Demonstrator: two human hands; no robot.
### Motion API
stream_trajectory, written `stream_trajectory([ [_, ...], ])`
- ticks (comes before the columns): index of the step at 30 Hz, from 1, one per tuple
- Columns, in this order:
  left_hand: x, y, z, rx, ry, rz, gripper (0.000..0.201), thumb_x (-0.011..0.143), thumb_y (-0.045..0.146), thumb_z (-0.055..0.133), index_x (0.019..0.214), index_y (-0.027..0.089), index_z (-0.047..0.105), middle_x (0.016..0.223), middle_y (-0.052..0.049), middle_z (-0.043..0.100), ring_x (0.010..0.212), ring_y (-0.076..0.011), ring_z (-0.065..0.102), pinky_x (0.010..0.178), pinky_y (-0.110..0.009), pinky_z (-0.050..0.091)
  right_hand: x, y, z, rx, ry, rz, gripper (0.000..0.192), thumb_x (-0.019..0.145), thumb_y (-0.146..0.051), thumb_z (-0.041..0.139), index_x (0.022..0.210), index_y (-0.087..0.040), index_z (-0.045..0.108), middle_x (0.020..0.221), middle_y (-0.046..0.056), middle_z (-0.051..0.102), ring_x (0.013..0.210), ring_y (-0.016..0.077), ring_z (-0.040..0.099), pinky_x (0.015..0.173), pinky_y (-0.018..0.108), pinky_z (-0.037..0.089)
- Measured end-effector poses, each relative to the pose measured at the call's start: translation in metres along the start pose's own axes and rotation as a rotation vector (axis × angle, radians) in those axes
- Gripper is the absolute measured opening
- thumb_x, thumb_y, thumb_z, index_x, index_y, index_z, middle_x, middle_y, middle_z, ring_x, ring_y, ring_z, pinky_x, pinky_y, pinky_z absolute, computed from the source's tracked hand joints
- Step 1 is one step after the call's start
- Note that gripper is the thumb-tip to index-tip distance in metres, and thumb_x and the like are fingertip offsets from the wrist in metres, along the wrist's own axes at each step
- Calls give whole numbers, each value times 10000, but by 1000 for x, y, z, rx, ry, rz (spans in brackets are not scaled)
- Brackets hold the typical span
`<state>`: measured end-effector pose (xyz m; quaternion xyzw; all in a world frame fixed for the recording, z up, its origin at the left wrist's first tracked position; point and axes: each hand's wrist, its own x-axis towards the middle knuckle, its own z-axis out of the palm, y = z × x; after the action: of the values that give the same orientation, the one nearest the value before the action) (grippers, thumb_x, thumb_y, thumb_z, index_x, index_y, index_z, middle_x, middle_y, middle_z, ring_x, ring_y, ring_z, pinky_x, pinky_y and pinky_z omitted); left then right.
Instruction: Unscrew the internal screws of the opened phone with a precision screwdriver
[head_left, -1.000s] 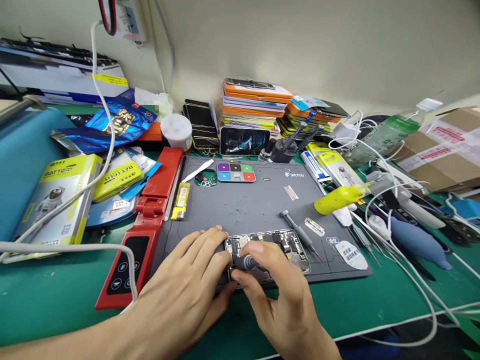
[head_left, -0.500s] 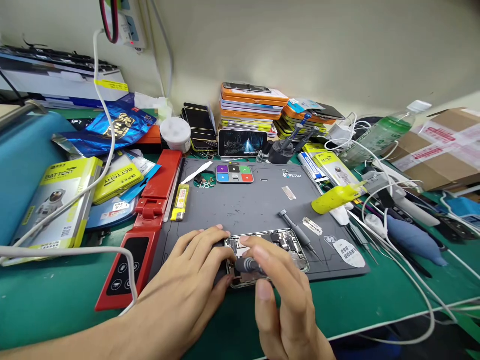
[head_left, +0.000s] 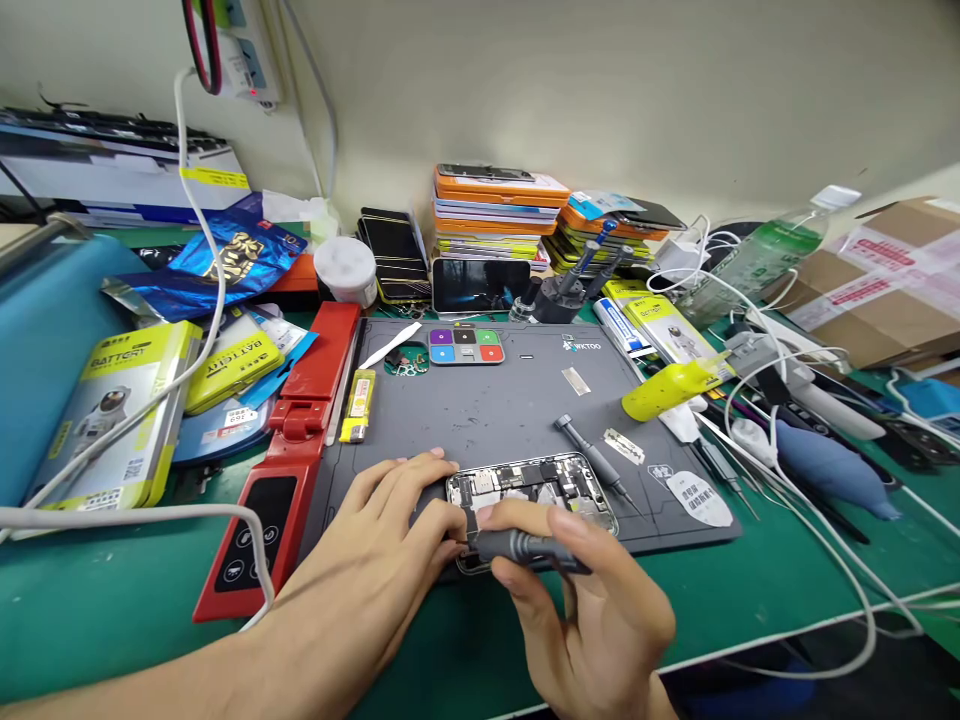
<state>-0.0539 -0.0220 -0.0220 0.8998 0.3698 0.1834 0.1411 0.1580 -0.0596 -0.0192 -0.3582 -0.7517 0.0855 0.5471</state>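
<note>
An opened phone (head_left: 555, 480), its circuit board and inner parts bare, lies near the front edge of the grey work mat (head_left: 480, 410). My left hand (head_left: 397, 545) is at its left end, index finger and thumb closed on the frame, the other fingers resting on the mat. In my right hand (head_left: 592, 600) a dark grey screwdriver (head_left: 517, 547) is gripped between thumb and fingers, tilted low over the phone's lower left part. Its tip is hidden by my left fingers. A second screwdriver (head_left: 596, 465) lies right of the phone beside a razor blade (head_left: 624, 447).
Left of the mat stand a red folding device (head_left: 300, 440) and battery boxes (head_left: 112, 410). A coloured screw tray (head_left: 465, 346), a propped phone (head_left: 480, 287) and stacked boxes (head_left: 499, 210) are behind. A yellow bottle (head_left: 667, 388), white cables and a blue blower (head_left: 829, 465) lie right.
My right hand has tipped the screwdriver over from pointing toward me to lying sideways, its handle now to the right. My left index finger and thumb have drawn closer together.
</note>
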Motion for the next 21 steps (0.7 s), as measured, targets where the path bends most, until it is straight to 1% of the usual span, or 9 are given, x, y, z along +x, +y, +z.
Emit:
stream_trajectory([
  [4, 2, 2, -3, 28, 6, 33, 187, 1134, 149, 422, 1208, 247, 563, 1513, -168, 549, 1458, -362, 506, 1081, -646, 552, 2, 3, 2, -41, 111, 111, 761, 914, 96, 648, 1576, -209, 430, 1188, 73, 736, 1082, 191, 802, 947, 379, 720],
  [6, 3, 4, -5, 31, 6, 35, 180, 1141, 155, 412, 1188, 242, 563, 1489, -176, 570, 1464, -356, 511, 1095, -649, 541, 3, 3, 4, -62, 157, 170, 740, 933, 72, 636, 1574, -228, 421, 1183, 68, 727, 1057, 188, 799, 905, 386, 729],
  [8, 4, 5, -7, 23, -2, 33, 181, 1142, 151, 410, 1180, 240, 563, 1474, -174, 591, 1480, -346, 508, 1118, -647, 525, 4, 3, 6, -59, 182, 205, 725, 946, 63, 618, 1576, -236, 420, 1189, 74, 714, 1059, 192, 792, 849, 370, 736],
  [10, 4, 6, -9, 6, -6, 38, 185, 1138, 146, 418, 1202, 245, 562, 1468, -159, 612, 1488, -337, 509, 1132, -638, 516, 5, 3, 7, -53, 195, 230, 721, 952, 62, 612, 1577, -245, 425, 1201, 78, 701, 1060, 188, 785, 826, 354, 736],
  [14, 3, 7, -12, -29, 5, 39, 256, 1123, 103, 405, 1270, 255, 549, 1460, -114, 656, 1500, -300, 518, 1183, -615, 477, 5, 1, 6, -44, 188, 256, 694, 974, 41, 608, 1579, -241, 420, 1173, 74, 708, 1075, 192, 784, 836, 343, 728],
  [17, 3, 8, -12, -43, 5, 7, 299, 1115, 80, 381, 1301, 250, 543, 1476, -101, 661, 1513, -278, 518, 1205, -589, 455, 3, 0, 4, -21, 139, 255, 675, 983, 35, 596, 1582, -217, 412, 1163, 85, 729, 1084, 200, 786, 863, 350, 722],
  [21, 4, 8, -12, -44, 16, 1, 285, 1123, 92, 374, 1306, 243, 531, 1478, -102, 665, 1500, -274, 536, 1200, -581, 452, -1, 1, 4, -30, 35, 219, 701, 974, 37, 615, 1594, -221, 411, 1290, 130, 731, 1132, 218, 784, 844, 355, 734],
])
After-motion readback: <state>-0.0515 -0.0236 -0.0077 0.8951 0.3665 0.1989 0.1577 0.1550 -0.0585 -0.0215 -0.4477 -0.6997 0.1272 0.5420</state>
